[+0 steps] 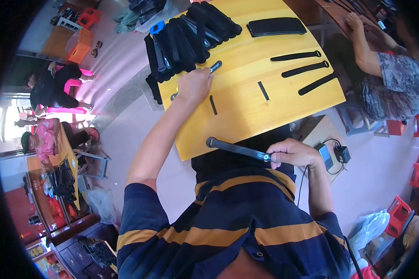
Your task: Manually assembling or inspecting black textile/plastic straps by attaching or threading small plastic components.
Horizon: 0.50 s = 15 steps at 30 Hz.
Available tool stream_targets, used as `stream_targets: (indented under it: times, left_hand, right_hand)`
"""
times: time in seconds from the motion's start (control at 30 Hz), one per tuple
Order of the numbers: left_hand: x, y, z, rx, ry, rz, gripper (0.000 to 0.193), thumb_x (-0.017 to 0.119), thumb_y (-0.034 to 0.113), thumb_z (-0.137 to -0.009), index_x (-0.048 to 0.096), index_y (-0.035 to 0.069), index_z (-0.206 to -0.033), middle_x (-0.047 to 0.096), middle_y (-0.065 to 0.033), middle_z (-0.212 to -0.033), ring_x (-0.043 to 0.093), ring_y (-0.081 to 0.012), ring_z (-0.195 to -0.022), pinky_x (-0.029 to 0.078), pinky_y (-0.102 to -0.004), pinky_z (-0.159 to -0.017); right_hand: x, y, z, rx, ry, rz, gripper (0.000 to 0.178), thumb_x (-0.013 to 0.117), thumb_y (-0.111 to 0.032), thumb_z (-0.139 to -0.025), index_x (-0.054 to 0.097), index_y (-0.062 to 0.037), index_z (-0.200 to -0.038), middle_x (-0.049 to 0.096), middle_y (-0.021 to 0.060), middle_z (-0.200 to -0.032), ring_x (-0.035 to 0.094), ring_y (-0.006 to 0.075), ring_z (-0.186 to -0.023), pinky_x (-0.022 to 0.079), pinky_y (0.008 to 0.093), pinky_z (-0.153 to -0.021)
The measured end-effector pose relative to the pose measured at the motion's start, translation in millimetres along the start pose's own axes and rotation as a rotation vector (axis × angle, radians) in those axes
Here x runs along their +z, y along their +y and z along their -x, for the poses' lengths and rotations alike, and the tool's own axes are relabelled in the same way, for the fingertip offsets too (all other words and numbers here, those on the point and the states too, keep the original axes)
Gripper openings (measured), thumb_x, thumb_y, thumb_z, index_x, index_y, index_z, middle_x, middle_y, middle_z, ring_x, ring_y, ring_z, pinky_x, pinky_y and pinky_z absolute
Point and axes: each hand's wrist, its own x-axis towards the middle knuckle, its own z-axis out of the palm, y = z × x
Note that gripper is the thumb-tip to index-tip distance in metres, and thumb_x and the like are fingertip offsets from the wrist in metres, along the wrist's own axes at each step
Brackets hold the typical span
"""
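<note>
My right hand (291, 153) pinches one end of a black strap (239, 149). The strap reaches leftward across the table's near edge and ends in a loop; a small round pale mark shows beside my fingers. On the left part of the yellow table, my left hand (194, 86) is closed over a dark narrow piece (215, 66) that sticks out past the fingers. Its middle is hidden, so its kind is unclear. Two short dark strips (213, 105) (263, 91) lie apart on the tabletop. Three looped black straps (305, 69) rest at the right.
Bundled black straps (184, 44) are heaped at the table's far left, with a blue item (157, 28) on top. A flat black bundle (277, 27) lies at the far side. A small device (324, 156) sits below right. A co-worker (391, 83) works at the right.
</note>
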Motion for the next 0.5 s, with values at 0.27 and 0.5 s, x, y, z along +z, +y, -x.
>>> stream_targets:
  times: [0.27, 0.5]
  left_hand:
    - [-91.8, 31.3, 51.2, 0.097, -0.208, 0.462, 0.035, 0.077, 0.032, -0.083, 0.073, 0.007, -0.108, 0.071, -0.0100, -0.084, 0.071, -0.0312, -0.078, 0.055, -0.0390, -0.068]
    - [-109.2, 69.9, 123.3, 0.373, -0.375, 0.417, 0.035, 0.077, 0.036, -0.084, 0.070, 0.009, -0.105, 0.068, -0.0084, -0.084, 0.070, -0.0301, -0.082, 0.055, -0.0427, -0.070]
  right_hand:
    - [3.7, -7.7, -13.2, -0.046, -0.005, -0.015, 0.027, 0.057, -0.023, -0.107, 0.069, 0.0000, -0.108, 0.070, 0.0032, -0.081, 0.065, 0.0104, -0.077, 0.053, 0.0271, -0.074]
    - [15.8, -31.3, -42.3, -0.059, 0.001, -0.194, 0.034, 0.057, -0.030, -0.107, 0.067, 0.0007, -0.120, 0.068, 0.0018, -0.082, 0.062, 0.0102, -0.078, 0.050, 0.0253, -0.077]
